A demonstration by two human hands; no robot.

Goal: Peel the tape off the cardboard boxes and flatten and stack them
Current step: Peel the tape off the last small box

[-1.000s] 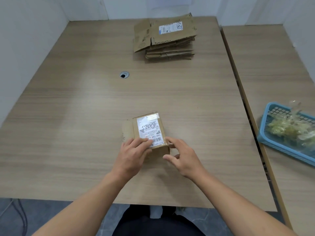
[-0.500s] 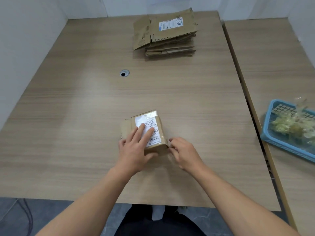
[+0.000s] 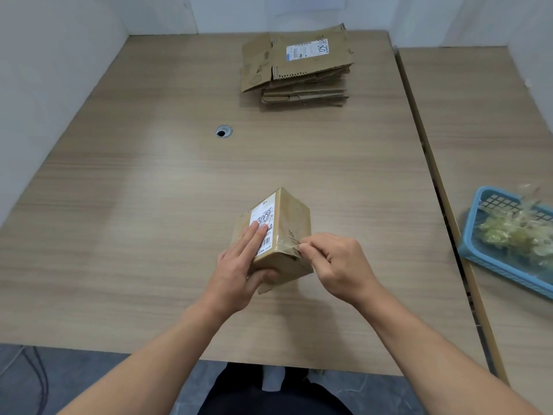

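Note:
A small taped cardboard box (image 3: 291, 226) with a white shipping label is tilted up on the wooden table (image 3: 149, 205) near the front. My left hand (image 3: 239, 265) grips it, fingers flat on the label and thumb on the near face. My right hand (image 3: 335, 262) pinches a strip of clear tape (image 3: 291, 244) that is lifted off the box's right face. A stack of flattened cardboard boxes (image 3: 299, 67) lies at the far side of the table.
A blue plastic basket (image 3: 478, 253) with crumpled clear tape in it sits on the adjoining table at the right. A round cable hole (image 3: 223, 131) is in the tabletop. White walls close off the left and far sides.
The box has been tipped up from lying flat onto an edge. My left thumb now wraps under its near face, and my right hand has taken hold of the tape end and pulled it away.

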